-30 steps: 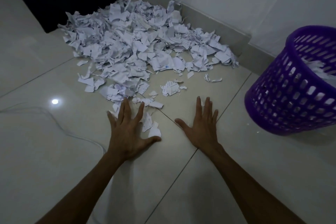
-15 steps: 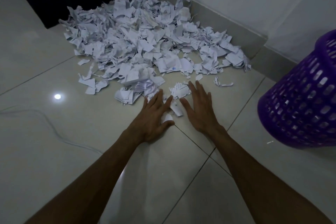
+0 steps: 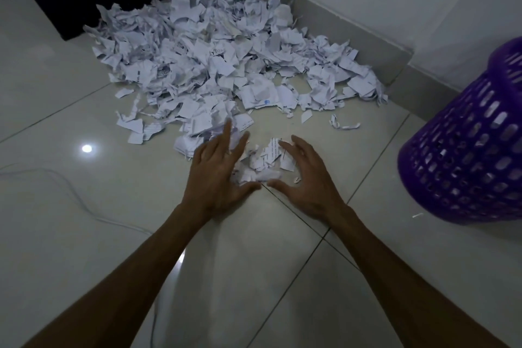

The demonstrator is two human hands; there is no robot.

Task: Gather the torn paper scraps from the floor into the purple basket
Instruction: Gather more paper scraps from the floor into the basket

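A small clump of paper scraps is cupped loosely between the left hand and right hand, fingers relaxed, nothing clenched. Being light and flimsy, it is best scooped from beneath, left of the purple basket.

No text, label, brand or number can be read. Several torn paper scraps in the heap on the floor carry faint dark printed lines, too small and blurred to make out. One scrap at the heap's near edge bears a small blue mark, also unreadable. The purple basket beside the heap shows no lettering.
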